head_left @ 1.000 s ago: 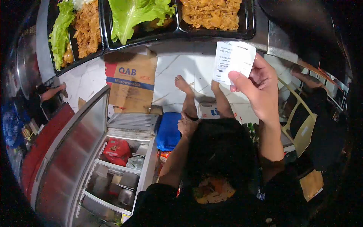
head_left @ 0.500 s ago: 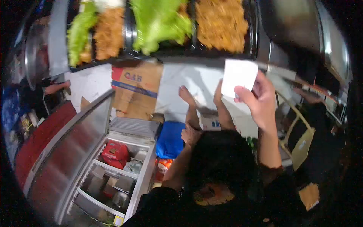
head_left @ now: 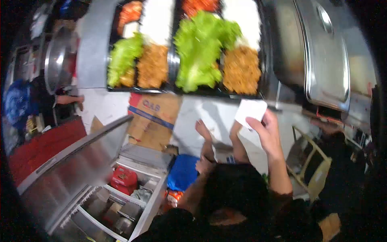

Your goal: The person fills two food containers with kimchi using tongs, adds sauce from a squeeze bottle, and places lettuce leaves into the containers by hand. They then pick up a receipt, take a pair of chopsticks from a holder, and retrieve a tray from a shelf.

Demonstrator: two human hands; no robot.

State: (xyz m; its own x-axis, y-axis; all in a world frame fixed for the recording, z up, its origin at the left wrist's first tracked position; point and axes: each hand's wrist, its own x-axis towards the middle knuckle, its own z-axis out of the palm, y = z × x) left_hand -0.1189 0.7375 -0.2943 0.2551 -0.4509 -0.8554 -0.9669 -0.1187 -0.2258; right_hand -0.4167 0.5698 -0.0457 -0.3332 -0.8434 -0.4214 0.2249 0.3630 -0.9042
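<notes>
My right hand (head_left: 266, 131) is closed on a white paper-like piece (head_left: 249, 113), held at the near edge of the food trays. My left hand (head_left: 203, 164) is low, beside a blue bag (head_left: 182, 172); its fingers are blurred and I cannot make out anything in them. Above, a left black tray (head_left: 172, 76) and the right one hold lettuce (head_left: 197, 52), white rice (head_left: 157, 22), orange-brown food (head_left: 241, 70) and red-orange pieces (head_left: 131, 12) in compartments.
An open chest freezer (head_left: 151, 209) holding a red bag (head_left: 124, 180) stands at the lower left. Flattened cardboard (head_left: 155, 117) lies on the floor. A lidded metal container (head_left: 328, 60) is at the upper right, above a chair (head_left: 320, 177). Another person's arm (head_left: 68, 99) shows at the left.
The view has shifted, so the trays appear lower and show more of their contents. My right hand still holds the white piece, which now looks more tilted.
</notes>
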